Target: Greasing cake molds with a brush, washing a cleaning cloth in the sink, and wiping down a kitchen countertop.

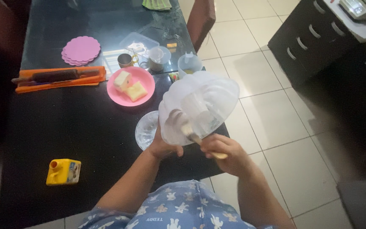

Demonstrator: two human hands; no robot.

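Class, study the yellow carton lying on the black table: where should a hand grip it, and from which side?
Grip the yellow carton across its long flat sides, coming from above: it lies flat with bare black table around it. Avoid the round spout at its left end.

Two hands are at work: the left hand [162,147] and the right hand [225,153]. Between them are one clear plastic bowl [204,104] and one wooden-handled spatula [191,133]. One glass bowl [145,129] sits on the one black table [64,131]. One pink plate [142,80] carries two butter blocks [130,86]. There are one rolling pin [56,76], one yellow carton [63,171], perhaps two metal cups [142,59], and one stack of pink mats [80,50].
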